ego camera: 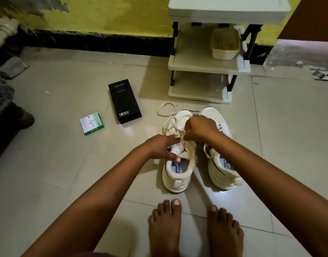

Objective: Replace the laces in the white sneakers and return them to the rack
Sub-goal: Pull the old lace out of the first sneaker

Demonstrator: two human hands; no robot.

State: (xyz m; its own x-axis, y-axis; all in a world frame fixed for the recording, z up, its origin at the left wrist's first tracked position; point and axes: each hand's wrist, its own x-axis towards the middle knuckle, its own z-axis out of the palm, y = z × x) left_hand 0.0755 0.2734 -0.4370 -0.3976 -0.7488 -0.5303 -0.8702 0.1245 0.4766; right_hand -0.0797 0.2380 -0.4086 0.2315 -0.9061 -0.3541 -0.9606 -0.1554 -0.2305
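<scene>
At frame centre, the left white lace-up sneaker sits under both hands: left hand grips its tongue, right hand pinches the white lace.

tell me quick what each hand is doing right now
Left hand: on the left sneaker, fingers pinching at the lace.
Right hand: curled, pinching the same lace over that sneaker.
</scene>
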